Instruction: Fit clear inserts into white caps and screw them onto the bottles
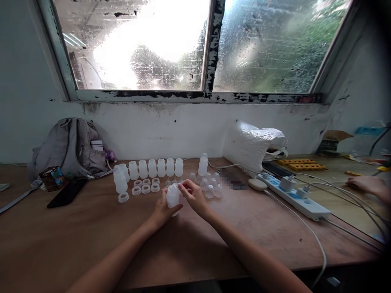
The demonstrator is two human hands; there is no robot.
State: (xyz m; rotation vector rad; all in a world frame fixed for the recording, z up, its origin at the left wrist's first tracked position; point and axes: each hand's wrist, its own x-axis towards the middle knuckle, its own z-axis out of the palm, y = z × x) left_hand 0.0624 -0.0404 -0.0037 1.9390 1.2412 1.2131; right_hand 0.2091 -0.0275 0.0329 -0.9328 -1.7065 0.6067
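Note:
My left hand [161,211] is wrapped round a small translucent white plastic bottle [172,197], held just above the wooden table [91,240]. My right hand [193,196] pinches at the bottle's top from the right; what sits under its fingertips is hidden. Behind the hands stands a row of several similar white bottles [152,167], with several white rings [146,188] lying in front of them. Clear caps and teats [210,188] are clustered to the right of my right hand, and one capped bottle [203,164] stands behind them.
A grey backpack [71,147] leans on the wall at left, with a small carton [51,178] and black phone [66,193] beside it. A white plastic bag [253,142] and a power strip [293,197] with cables lie right. Another person's hand [368,185] rests at far right.

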